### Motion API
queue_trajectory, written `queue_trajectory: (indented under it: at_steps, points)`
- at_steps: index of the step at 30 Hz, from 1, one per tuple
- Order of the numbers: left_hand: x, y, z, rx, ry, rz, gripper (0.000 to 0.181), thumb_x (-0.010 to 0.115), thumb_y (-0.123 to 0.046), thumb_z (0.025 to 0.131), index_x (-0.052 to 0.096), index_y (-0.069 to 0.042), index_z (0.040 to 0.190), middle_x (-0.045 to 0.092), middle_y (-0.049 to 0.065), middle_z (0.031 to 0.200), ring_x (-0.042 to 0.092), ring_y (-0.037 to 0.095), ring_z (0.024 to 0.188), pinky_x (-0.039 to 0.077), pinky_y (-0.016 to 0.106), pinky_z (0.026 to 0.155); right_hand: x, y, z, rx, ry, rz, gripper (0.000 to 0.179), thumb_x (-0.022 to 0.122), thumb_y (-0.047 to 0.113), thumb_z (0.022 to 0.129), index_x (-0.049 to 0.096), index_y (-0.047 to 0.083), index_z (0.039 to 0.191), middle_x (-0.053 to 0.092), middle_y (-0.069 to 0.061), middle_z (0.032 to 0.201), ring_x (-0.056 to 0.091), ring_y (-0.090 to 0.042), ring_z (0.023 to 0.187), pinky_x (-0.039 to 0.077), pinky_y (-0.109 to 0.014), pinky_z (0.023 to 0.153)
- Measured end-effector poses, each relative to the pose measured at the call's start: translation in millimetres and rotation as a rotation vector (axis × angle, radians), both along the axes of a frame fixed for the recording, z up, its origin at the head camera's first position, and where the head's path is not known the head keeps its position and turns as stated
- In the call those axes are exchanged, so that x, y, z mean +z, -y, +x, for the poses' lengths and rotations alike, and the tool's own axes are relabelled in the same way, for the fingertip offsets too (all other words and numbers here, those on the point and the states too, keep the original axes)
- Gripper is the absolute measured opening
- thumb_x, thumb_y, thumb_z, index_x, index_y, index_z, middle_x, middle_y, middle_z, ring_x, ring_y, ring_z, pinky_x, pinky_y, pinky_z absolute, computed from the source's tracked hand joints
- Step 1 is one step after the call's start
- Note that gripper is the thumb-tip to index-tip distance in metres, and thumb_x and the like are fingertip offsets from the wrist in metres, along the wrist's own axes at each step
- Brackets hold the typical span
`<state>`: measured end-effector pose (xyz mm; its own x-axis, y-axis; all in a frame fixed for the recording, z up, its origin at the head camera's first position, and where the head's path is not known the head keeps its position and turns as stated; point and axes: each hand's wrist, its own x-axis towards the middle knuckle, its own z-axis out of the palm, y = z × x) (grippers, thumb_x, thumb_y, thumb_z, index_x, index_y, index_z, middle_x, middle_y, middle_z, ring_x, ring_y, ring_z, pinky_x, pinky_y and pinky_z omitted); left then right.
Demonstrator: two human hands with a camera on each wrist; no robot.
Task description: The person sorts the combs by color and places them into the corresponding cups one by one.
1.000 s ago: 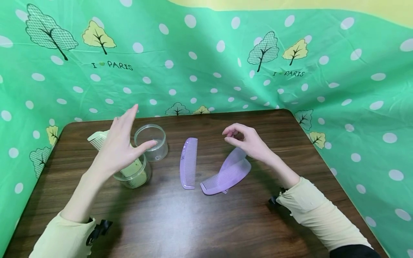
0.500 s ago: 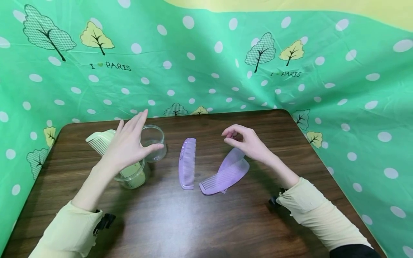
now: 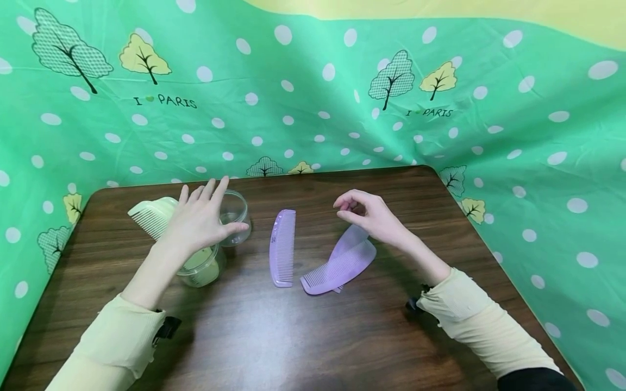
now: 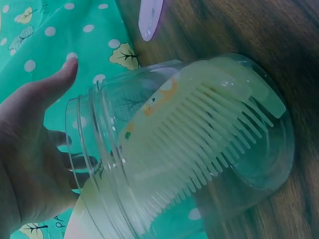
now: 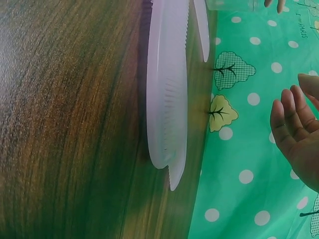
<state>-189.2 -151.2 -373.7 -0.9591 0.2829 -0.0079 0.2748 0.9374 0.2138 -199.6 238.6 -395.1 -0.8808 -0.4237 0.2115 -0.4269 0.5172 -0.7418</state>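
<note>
My left hand (image 3: 198, 225), fingers spread and thumb out, hovers over a clear round jar (image 3: 243, 217) at the back left, overlapping it in the head view. In front of it, a second clear jar (image 3: 198, 279) holds pale green combs (image 3: 154, 213) that lean out to the left. The left wrist view shows a green comb (image 4: 184, 129) slanting inside that jar, my hand beyond its mouth. My right hand (image 3: 374, 217), loosely curled and holding nothing, hangs above two crossed purple combs (image 3: 344, 266). Another purple comb (image 3: 282, 250) lies upright in the head view, between jars and pair.
Everything stands on a dark wood-grain table (image 3: 254, 342). A green dotted cloth (image 3: 313, 98) with tree prints rises behind and along the sides of the table.
My left hand has moved right and slightly down, further over the back jar, uncovering more of the green combs. My right hand and the purple combs stay put.
</note>
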Motion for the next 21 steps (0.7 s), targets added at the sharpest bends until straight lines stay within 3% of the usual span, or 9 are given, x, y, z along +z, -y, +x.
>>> queue_trajectory:
  at_steps: [5,12,21]
  points:
    - [-2.3,-2.7,-2.2,0.012,0.014,-0.025,0.115,0.072,-0.065,0.085,0.012,-0.007,0.165,0.032,0.034,0.161,0.036,0.057,0.144,0.011,0.072,0.122,-1.1,0.4,1.0,-0.003,0.012,0.003,0.016,0.073,0.015,0.096,0.071,0.01,0.112,0.069,-0.003,0.096,0.062,-0.015,0.089,0.053,-0.025,0.076]
    - [-3.4,-5.2,-5.2,0.006,0.041,-0.063,0.113,0.077,-0.053,0.086,0.012,-0.004,0.164,0.039,0.034,0.156,0.043,0.057,0.139,0.016,0.072,0.122,-2.3,0.3,3.3,-0.001,0.023,0.011,0.014,0.073,0.014,0.096,0.072,0.017,0.109,0.069,-0.002,0.096,0.062,-0.015,0.089,0.054,-0.028,0.076]
    - [-5.7,-7.3,-6.3,-0.014,0.051,-0.038,0.112,0.079,-0.047,0.084,0.014,-0.001,0.163,0.04,0.031,0.156,0.041,0.055,0.14,0.025,0.068,0.121,-5.7,0.5,3.8,0.012,0.039,0.013,0.016,0.072,0.014,0.097,0.071,0.01,0.112,0.07,-0.002,0.098,0.062,-0.015,0.091,0.054,-0.025,0.078]
